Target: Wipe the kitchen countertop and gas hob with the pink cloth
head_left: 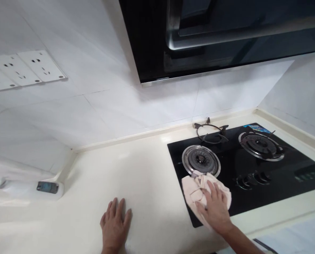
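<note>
The right hand (216,208) presses from above on one pale cloth (190,190), fingers spread over it; whether they pinch the fabric cannot be told. The cloth lies at the near left part of one black cooktop (268,199), against the front rim of the left burner (201,158). The left hand (114,224) is open and holds nothing, palm down on the cream countertop (147,176). Burners: two, counting the right burner (260,143). Pot supports: two — one on the right burner, one loose support (223,131) off its burner, behind the left one. Knobs (244,182): two. Blue sticker (256,127): one, rear corner. Surface: smooth, with a raised rear lip. Room: white tiled wall (94,70), three socket plates (17,70), one black range hood (152,42) overhead — and one white object (25,188) at far left.
</note>
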A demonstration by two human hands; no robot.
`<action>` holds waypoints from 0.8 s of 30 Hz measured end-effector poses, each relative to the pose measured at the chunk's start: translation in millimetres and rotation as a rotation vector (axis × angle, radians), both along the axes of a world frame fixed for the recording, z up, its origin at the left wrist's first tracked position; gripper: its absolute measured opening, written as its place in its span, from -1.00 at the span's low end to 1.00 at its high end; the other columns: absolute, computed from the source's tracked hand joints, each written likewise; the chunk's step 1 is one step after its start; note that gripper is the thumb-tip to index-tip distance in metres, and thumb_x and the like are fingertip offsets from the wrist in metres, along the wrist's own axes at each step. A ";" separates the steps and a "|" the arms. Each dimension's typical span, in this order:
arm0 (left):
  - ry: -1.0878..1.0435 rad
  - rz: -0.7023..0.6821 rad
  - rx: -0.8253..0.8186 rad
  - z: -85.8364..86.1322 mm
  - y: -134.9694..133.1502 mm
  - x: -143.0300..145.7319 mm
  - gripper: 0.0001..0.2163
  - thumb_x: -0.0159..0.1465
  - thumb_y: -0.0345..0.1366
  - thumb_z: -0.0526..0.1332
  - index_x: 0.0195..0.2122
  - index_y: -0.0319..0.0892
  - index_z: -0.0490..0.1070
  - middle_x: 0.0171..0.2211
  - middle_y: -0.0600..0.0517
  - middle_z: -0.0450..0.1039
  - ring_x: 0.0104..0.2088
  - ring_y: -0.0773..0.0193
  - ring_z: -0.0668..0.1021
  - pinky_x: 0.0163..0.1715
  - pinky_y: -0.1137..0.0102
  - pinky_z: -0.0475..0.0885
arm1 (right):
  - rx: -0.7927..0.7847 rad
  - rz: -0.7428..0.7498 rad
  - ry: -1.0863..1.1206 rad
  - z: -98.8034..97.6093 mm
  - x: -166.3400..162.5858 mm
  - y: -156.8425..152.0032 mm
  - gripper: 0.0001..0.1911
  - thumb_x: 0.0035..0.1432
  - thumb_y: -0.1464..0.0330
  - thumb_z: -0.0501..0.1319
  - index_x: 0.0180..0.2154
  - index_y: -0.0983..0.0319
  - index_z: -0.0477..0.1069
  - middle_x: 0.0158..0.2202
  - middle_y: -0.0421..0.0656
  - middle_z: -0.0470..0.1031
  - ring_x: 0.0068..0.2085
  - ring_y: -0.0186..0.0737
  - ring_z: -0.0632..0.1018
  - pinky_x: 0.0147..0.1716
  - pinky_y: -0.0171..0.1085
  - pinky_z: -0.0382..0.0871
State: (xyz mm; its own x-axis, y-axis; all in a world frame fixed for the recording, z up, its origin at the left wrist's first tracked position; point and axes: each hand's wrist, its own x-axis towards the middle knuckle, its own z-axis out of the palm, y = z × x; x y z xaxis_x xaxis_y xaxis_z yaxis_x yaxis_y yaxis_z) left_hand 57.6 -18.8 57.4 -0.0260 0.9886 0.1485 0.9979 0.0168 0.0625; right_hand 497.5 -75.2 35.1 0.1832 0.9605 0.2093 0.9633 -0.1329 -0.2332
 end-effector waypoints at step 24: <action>-0.034 -0.020 0.013 -4.4 -2.2 -6.2 -0.57 0.48 -0.13 -0.02 0.26 -0.07 0.42 0.37 -0.15 0.29 0.38 -0.05 0.28 0.28 0.00 0.18 | -0.288 0.981 0.371 23.9 -129.8 -6.9 -0.35 0.14 -0.05 0.33 0.16 0.13 0.42 0.35 -0.04 0.30 0.39 0.14 0.19 0.35 0.13 -0.01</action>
State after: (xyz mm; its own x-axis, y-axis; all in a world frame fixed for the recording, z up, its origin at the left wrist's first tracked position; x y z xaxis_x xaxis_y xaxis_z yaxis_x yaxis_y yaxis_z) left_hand 51.3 -21.0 53.0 -0.0117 0.9870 0.1602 0.9953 -0.0039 0.0968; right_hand 367.8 -82.1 59.0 -0.6853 0.7271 0.0423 0.5556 0.5594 -0.6151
